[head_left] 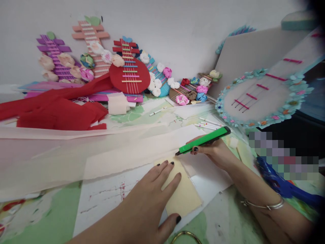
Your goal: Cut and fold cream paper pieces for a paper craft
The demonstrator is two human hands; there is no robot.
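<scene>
My right hand (215, 150) is closed around a green utility knife (201, 140), which tilts down to the left. Its dark tip is at the upper edge of a pale yellow piece of paper (186, 193). Spread over the left part of that piece, my left hand (152, 189) lies flat with fingers apart. White sheets (101, 189) lie beneath the yellow piece, one with reddish-brown marks. A long strip of thin pale material (114, 149) stretches from the left to just behind my hands.
Behind are a red lute-shaped craft (144, 76), red fabric (56, 115) and several flower-trimmed instrument shapes. Thin sticks (209, 123) lie beyond my right hand. At right are a blue glue gun (281, 184) and a pale lute shape (259, 91). A gold ring (186, 232) is at the front edge.
</scene>
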